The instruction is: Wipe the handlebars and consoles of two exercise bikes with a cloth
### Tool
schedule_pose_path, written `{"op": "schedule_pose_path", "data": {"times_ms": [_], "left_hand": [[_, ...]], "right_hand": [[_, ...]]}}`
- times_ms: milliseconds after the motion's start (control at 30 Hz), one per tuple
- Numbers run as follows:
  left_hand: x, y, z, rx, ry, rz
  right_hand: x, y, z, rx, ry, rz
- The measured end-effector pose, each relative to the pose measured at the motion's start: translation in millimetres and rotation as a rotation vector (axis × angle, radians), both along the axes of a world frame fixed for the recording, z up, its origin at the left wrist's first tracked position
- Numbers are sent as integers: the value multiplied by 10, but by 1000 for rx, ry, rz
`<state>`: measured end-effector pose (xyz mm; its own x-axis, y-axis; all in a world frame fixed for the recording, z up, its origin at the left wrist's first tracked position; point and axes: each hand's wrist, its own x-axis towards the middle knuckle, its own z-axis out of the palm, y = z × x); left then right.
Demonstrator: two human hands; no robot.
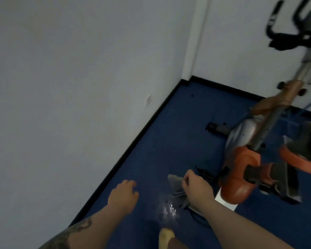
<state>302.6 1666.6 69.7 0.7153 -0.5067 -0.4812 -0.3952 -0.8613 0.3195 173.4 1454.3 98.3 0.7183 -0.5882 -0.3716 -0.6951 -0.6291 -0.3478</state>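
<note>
No text, label, brand or number can be read anywhere; motion blur smears the whole view.

Count: 1 exercise bike (244,159), 1 grey cloth (176,187), 2 hands – left hand (123,194), right hand (197,189).

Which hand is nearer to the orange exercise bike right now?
Right. The right hand, gripping the grey cloth, is just left of the orange exercise bike and its lower housing. The left hand hangs open farther left, over the blue carpet, nearer the wall.
</note>
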Motion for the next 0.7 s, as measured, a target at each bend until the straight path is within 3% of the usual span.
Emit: {"op": "schedule_pose_path", "data": {"times_ms": [367,700], "left_hand": [[985,-1803,106,-119,-22,-329],[2153,-3114,313,-167,-101,-443]], "right_hand": [[484,-1132,57,9,13,-334],[1235,-2204,233,-4,-49,-542]]}}
